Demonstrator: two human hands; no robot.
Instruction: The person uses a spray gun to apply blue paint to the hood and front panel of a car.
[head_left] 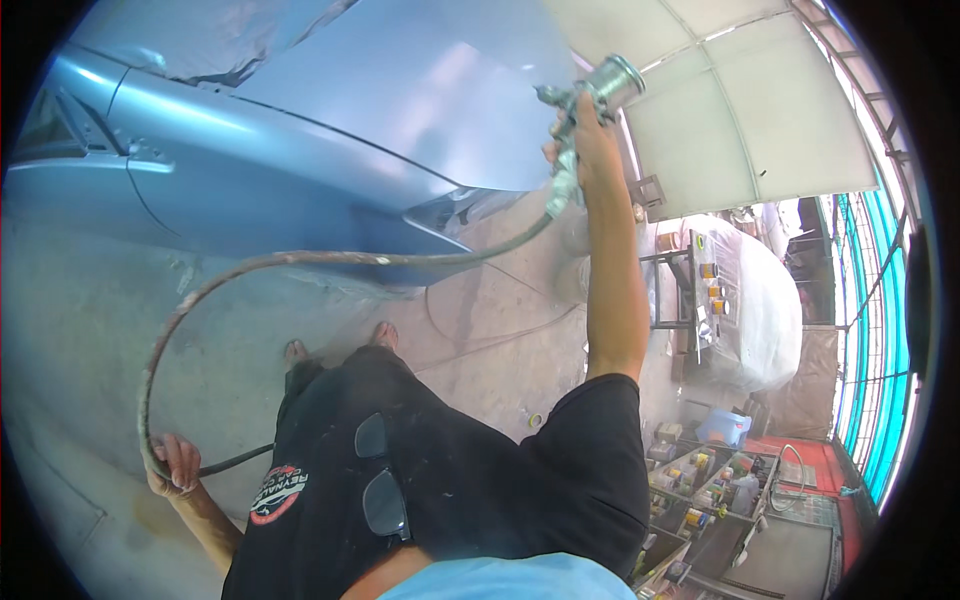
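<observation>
My right hand (594,145) reaches far forward, its fingers wrapped round the handle of a metal spray gun (612,84) with a cup on it. The gun is held beside the front of a glossy light-blue car (370,190), apart from its panels as far as I can tell. From the gun's base a long air hose (290,258) loops left across the view and down to my left hand (178,465). That hand is closed round the hose, low at my left side. Beyond it the hose passes behind my dark shirt.
A stand (690,290) with several small cans is at the right, by a bulky thing under clear plastic (765,320). Shelves (700,500) of bottles and cans and a blue bin (724,428) lie lower right. Another thin hose (480,340) trails on the concrete floor (240,370).
</observation>
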